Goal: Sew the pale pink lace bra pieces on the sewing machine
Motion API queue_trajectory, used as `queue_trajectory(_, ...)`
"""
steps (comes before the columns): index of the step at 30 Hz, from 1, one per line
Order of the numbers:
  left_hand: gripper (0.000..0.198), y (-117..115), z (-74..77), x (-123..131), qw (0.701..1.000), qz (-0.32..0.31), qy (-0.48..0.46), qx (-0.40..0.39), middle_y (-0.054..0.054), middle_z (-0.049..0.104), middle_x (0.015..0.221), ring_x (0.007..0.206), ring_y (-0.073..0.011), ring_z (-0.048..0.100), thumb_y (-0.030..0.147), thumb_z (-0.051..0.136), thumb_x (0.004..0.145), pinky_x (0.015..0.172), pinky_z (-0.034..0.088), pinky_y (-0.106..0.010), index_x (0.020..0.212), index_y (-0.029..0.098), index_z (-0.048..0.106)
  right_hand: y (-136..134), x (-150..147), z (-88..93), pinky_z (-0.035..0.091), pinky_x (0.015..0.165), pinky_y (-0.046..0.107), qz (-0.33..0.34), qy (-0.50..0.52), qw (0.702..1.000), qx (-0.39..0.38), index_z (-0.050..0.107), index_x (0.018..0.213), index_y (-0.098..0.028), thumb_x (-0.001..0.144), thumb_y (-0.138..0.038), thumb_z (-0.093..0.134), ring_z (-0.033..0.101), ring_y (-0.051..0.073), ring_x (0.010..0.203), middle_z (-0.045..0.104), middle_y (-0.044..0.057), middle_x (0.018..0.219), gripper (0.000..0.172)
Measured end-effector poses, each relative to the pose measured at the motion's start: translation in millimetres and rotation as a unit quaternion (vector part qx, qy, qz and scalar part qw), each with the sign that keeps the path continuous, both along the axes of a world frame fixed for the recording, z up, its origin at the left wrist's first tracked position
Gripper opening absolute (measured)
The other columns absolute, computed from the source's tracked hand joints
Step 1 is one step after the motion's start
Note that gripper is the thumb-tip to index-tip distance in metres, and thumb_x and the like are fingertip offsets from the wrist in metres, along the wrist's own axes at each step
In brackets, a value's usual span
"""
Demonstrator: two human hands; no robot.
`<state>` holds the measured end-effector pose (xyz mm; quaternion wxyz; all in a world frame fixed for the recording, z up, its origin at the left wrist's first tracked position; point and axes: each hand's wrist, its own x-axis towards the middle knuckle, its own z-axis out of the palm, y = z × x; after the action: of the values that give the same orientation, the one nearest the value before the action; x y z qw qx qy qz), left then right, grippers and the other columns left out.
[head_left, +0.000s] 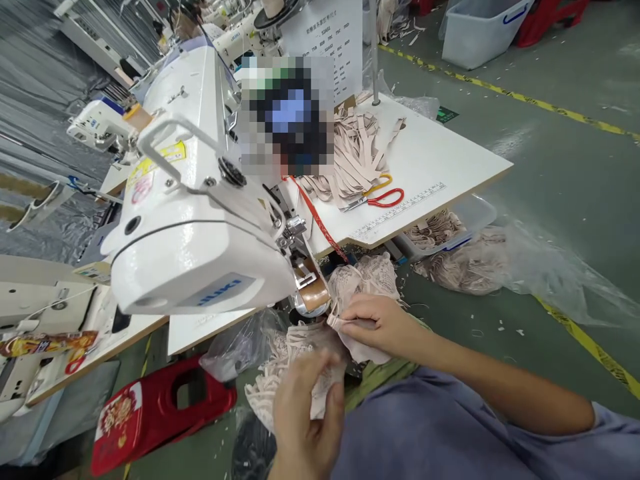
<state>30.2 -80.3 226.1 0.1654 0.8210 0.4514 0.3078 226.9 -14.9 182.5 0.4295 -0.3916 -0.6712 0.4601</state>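
My right hand (383, 327) pinches the edge of a beige lace garment, seemingly a bra (367, 277), beside the sewing machine's narrow arm. Thumb and fingertips are closed on the fabric. My left hand (307, 407) is a little blurred, thumb apart from its curved fingers, with nothing visible between them. Just behind it hangs a bunch of beige lace pieces (275, 370), and I cannot tell whether the hand touches them. The white JUKI sewing machine (200, 260) stands over the work. Its presser foot area (305, 273) is close to my right fingertips.
On the white table (450, 157) lie beige fabric strips (357, 153), red-and-yellow-handled scissors (383, 193) and a printed ruler (400, 213). A red strap (317, 220) crosses the table edge. Below are a clear bin (473, 220), plastic-wrapped fabric (465, 263) and a red stool (165, 407).
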Motion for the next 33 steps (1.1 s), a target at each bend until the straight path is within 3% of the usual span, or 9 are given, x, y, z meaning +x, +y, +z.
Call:
queue_trajectory(3, 0.053, 22, 13.9, -5, 0.987, -0.095, 0.105, 0.07, -0.016, 0.065, 0.129, 0.133, -0.0281, 0.052, 0.008, 0.052, 0.089, 0.109, 0.043, -0.053, 0.141, 0.018, 0.041, -3, 0, 4.4, 0.041, 0.063, 0.028, 0.078, -0.059, 0.985, 0.145, 0.068, 0.081, -0.02, 0.092, -0.02, 0.056, 0.058, 0.015, 0.068, 0.063, 0.001, 0.072, 0.017)
queue_trajectory(8, 0.013, 33, -1.4, -15, 0.977, -0.136, 0.125, 0.108, 0.0, 0.064, 0.07, 0.071, -0.0153, 0.063, 0.008, 0.053, 0.09, 0.085, 0.056, -0.037, 0.092, 0.02, 0.058, -10, 0, 4.7, 0.036, 0.063, 0.031, 0.081, -0.201, 0.914, 0.343, 0.066, 0.076, -0.02, 0.098, -0.016, 0.045, 0.046, 0.015, 0.061, 0.059, 0.0, 0.065, 0.03)
queue_trajectory(13, 0.025, 18, -15.0, -24, 0.958, -0.116, 0.102, 0.242, 0.006, 0.052, 0.054, 0.057, -0.0125, 0.053, 0.0, 0.061, 0.083, 0.063, 0.052, -0.027, 0.073, 0.021, 0.054, -15, 1, 0.2, 0.037, 0.068, 0.03, 0.062, -0.203, 0.896, 0.389, 0.065, 0.081, -0.024, 0.097, -0.01, 0.044, 0.043, 0.014, 0.059, 0.057, -0.002, 0.064, 0.03)
queue_trajectory(22, 0.021, 14, -21.2, -23, 0.968, -0.094, 0.044, 0.23, 0.005, 0.052, 0.054, 0.056, -0.0134, 0.05, 0.001, 0.059, 0.085, 0.058, 0.047, -0.027, 0.078, 0.021, 0.054, -20, -11, -6.9, 0.037, 0.064, 0.028, 0.036, -0.155, 0.91, 0.382, 0.066, 0.089, -0.017, 0.097, -0.014, 0.05, 0.046, 0.012, 0.059, 0.056, -0.003, 0.061, 0.018)
queue_trajectory(25, 0.018, 19, -23.9, -25, 0.999, -0.001, 0.023, 0.043, 0.006, 0.049, 0.055, 0.052, -0.0116, 0.047, 0.013, 0.062, 0.086, 0.05, 0.038, -0.024, 0.073, 0.021, 0.053, -18, -13, -7.2, 0.037, 0.063, 0.028, 0.084, -0.137, 0.956, 0.246, 0.07, 0.096, -0.017, 0.099, -0.025, 0.051, 0.051, 0.013, 0.062, 0.062, 0.0, 0.066, 0.02)
queue_trajectory(27, 0.022, 24, -28.4, -29, 0.983, 0.066, -0.023, -0.167, 0.005, 0.051, 0.058, 0.052, -0.0109, 0.048, 0.025, 0.064, 0.087, 0.048, 0.037, -0.022, 0.07, 0.021, 0.05, -16, -11, -6.3, 0.037, 0.06, 0.026, 0.135, -0.101, 0.986, 0.017, 0.072, 0.093, -0.018, 0.097, -0.033, 0.055, 0.053, 0.013, 0.062, 0.064, 0.0, 0.069, 0.023)
queue_trajectory(29, 0.02, 24, -39.3, -31, 0.945, 0.112, -0.105, -0.289, 0.002, 0.058, 0.069, 0.062, -0.0135, 0.058, 0.035, 0.062, 0.089, 0.056, 0.046, -0.024, 0.078, 0.02, 0.054, -16, -7, -4.9, 0.038, 0.057, 0.025, 0.153, -0.021, 0.961, -0.231, 0.07, 0.084, -0.018, 0.09, -0.044, 0.062, 0.052, 0.012, 0.06, 0.061, -0.001, 0.068, 0.028)
queue_trajectory(31, 0.026, 14, -58.0, -27, 0.939, 0.157, -0.166, -0.257, -0.006, 0.065, 0.101, 0.096, -0.0217, 0.065, 0.041, 0.06, 0.09, 0.081, 0.053, -0.035, 0.105, 0.02, 0.057, -20, -6, -3.1, 0.041, 0.058, 0.025, 0.082, 0.102, 0.913, -0.386, 0.065, 0.079, -0.019, 0.08, -0.053, 0.07, 0.051, 0.012, 0.06, 0.059, -0.002, 0.068, 0.035)
queue_trajectory(33, 0.068, -6, -80.7, -15, 0.96, 0.157, -0.162, -0.164, -0.018, 0.05, 0.138, 0.131, -0.0321, 0.049, 0.05, 0.067, 0.085, 0.105, 0.044, -0.048, 0.138, 0.018, 0.041, -31, -12, -0.6, 0.045, 0.062, 0.025, -0.027, 0.209, 0.866, -0.453, 0.062, 0.085, -0.021, 0.074, -0.057, 0.074, 0.054, 0.012, 0.064, 0.06, -0.002, 0.073, 0.04)
